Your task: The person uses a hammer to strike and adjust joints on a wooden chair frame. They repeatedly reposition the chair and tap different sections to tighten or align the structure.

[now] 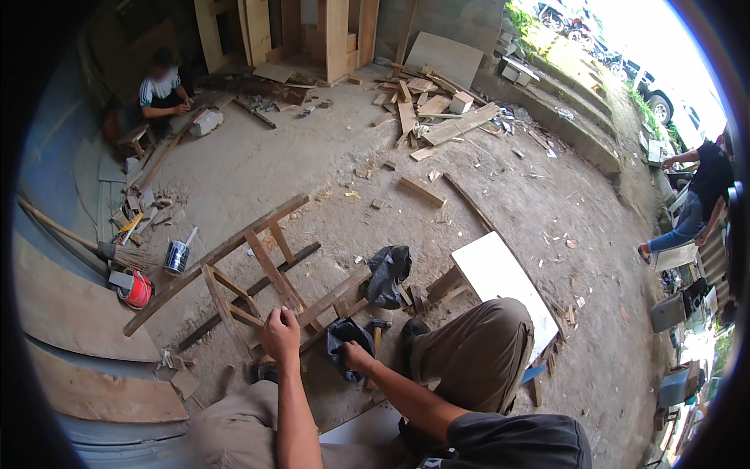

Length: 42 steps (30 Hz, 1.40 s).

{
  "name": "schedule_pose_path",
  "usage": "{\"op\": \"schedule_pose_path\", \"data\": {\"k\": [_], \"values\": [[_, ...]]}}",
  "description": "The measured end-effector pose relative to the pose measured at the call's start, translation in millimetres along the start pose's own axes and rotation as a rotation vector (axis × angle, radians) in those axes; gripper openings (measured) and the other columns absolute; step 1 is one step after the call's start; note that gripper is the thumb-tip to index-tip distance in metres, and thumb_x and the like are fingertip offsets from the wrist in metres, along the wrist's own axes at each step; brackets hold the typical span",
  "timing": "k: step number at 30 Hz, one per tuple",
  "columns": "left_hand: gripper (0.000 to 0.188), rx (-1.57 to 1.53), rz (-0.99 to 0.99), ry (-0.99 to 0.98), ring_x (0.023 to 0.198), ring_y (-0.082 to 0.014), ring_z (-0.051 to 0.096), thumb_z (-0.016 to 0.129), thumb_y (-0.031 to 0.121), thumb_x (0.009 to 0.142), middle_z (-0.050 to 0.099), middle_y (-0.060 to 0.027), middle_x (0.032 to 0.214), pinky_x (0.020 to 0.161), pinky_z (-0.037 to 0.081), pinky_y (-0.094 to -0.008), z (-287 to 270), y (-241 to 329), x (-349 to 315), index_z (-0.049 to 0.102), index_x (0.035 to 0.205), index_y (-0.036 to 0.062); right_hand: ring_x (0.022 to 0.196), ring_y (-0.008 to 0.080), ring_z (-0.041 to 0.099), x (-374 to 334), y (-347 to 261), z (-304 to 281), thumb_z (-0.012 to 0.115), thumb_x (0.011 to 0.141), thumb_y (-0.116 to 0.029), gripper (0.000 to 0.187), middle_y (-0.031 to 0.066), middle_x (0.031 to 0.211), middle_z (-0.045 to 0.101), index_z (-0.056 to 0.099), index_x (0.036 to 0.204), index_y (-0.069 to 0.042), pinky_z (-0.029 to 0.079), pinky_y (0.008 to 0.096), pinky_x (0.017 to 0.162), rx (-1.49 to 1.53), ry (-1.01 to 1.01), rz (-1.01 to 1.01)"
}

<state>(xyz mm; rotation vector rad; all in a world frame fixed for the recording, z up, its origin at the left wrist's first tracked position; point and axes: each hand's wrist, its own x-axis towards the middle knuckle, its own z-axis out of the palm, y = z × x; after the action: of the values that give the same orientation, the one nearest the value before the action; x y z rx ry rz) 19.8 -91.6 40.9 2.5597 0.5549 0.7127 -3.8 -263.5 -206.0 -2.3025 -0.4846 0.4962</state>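
Left hand, head view: the left hand (280, 334) is curled into a loose fist above the near end of the wooden frame (273, 271); whether the fingers pinch something small, I cannot tell.
Right hand: the right hand (359, 358) is at the mouth of a black bag (341, 334), fingers partly hidden in it; how far they are spread and whether they grip anything, I cannot tell.
Bag position: between the knees, just right of the left hand, beside a hammer (377, 344) with a pale wooden handle.
Bag handling: I judge it light, limp and somewhat slippery, easily torn by a sharp point; best held by the rim, with the weight of any contents hanging below.
Frame handling: probably stiff and awkwardly long, its edges rough; a grip on a long rail near a crosspiece looks surest.
Frame shape: straight rails with crosspieces, ladder-like, brown and weathered, lying low over the floor (312, 156).
Second bag: another black bag (388, 277), crumpled and thin-skinned, lies beyond the first.
White board: a flat, smooth-faced white board (504, 285) sits right of the bent knee.
Floor texture: grey, dusty, strewn with chips.
Left-side containers: a paint can (176, 256), cylindrical, and a red pail (138, 289).
Scrap pile: sawn offcuts (441, 117), flat and angular, heaped toward the back.
Others present: one person (160, 90) sits at back left; another (703, 180) is at the right edge.
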Motion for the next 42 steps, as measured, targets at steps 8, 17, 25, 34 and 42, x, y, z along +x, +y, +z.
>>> {"op": "schedule_pose_path", "data": {"k": [8,17,25,34,42], "values": [[0.027,0.045,0.014,0.042,0.064,-0.0372,0.063,0.055,0.025,0.089,0.065,-0.0156,0.07,0.055,0.047,-0.0468,-2.3,-15.3,0.3,0.059,0.071,0.006,0.106,0.0416,0.058,3.5,-9.9,-6.1,0.054,0.078,-0.005,0.042,0.0231,0.116,0.058,0.057,0.12,-0.009,0.049,0.0464,0.091,0.036,-0.065,0.118],[0.026,0.064,0.023,0.098,0.06,-0.036,0.061,0.057,0.025,0.088,0.063,-0.0122,0.067,0.052,0.045,-0.0464,-4.9,-23.4,-1.6,0.056,0.068,0.0074,0.088,0.0372,0.067,-4.5,-18.0,15.5,0.046,0.088,-0.009,0.028,0.024,0.113,0.06,0.055,0.115,-0.007,0.054,0.0455,0.077,-0.186,0.044,0.001],[0.026,0.061,0.032,0.093,0.062,-0.037,0.061,0.057,0.024,0.088,0.063,-0.0135,0.068,0.053,0.045,-0.0467,2.9,-17.6,-0.8,0.057,0.069,0.0067,0.084,0.0375,0.068,8.4,-14.0,3.2,0.053,0.085,-0.01,0.022,0.0193,0.097,0.067,0.058,0.106,-0.003,0.056,0.0444,0.07,-0.235,-0.013,0.243],[0.026,0.035,0.049,0.086,0.063,-0.0379,0.061,0.058,0.024,0.087,0.063,-0.0144,0.068,0.054,0.046,-0.0471,5.1,-11.4,0.3,0.057,0.069,0.0057,0.112,0.0382,0.056,14.5,-9.3,3.6,0.064,0.072,-0.013,0.047,0.0225,0.137,0.046,0.056,0.118,-0.004,0.045,0.0413,0.099,-0.119,0.034,-0.142],[0.025,0.021,0.079,0.107,0.062,-0.0362,0.061,0.058,0.022,0.087,0.062,-0.0134,0.067,0.054,0.046,-0.0457,6.0,-6.8,0.3,0.056,0.067,0.0063,0.116,0.0342,0.055,1.8,14.5,27.0,0.044,0.087,-0.008,0.046,0.0194,0.137,0.047,0.043,0.133,-0.005,0.046,0.0375,0.099,-0.174,-0.15,-0.065]]}}
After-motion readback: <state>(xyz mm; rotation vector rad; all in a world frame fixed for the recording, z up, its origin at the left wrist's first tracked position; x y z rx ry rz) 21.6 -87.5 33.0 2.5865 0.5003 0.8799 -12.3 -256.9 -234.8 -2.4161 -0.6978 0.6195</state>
